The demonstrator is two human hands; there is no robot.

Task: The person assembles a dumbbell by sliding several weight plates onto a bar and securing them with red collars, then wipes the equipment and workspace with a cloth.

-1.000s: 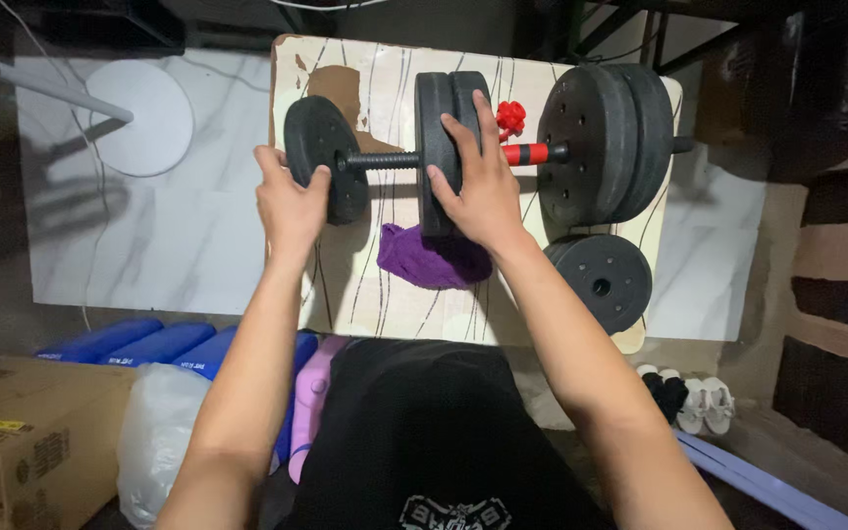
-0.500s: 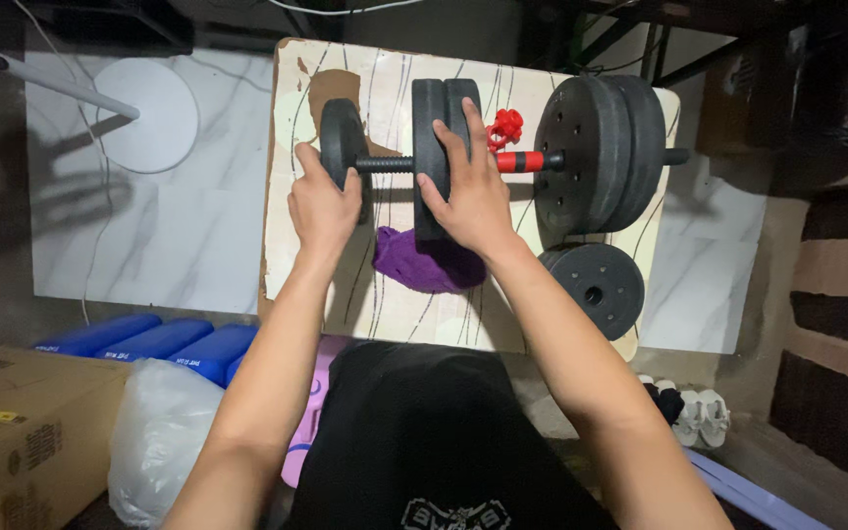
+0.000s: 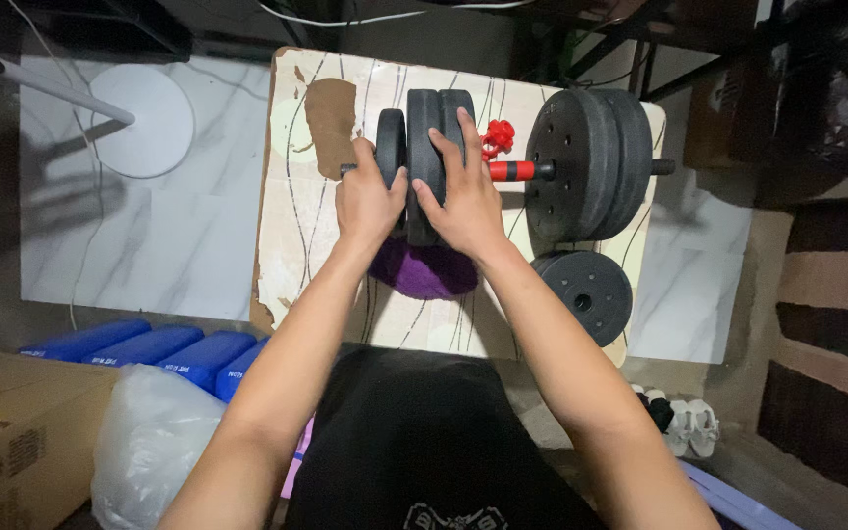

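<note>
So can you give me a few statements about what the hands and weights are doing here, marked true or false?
1. Both hands rest on the dumbbell plates at the bar's left end. True: the left hand is on the small plate, the right hand on the bigger plates.
2. A loose plate lies flat on the board. True.
3. The purple cloth covers the loose plate. False: it lies under the wrists, apart from it.
4. The bar's right end is bare. False: it carries large plates.

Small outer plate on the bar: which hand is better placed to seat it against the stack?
Left, probably. The left hand already lies on the small plate at the bar's open end, while the right hand covers the larger plates, bracing them.
</note>
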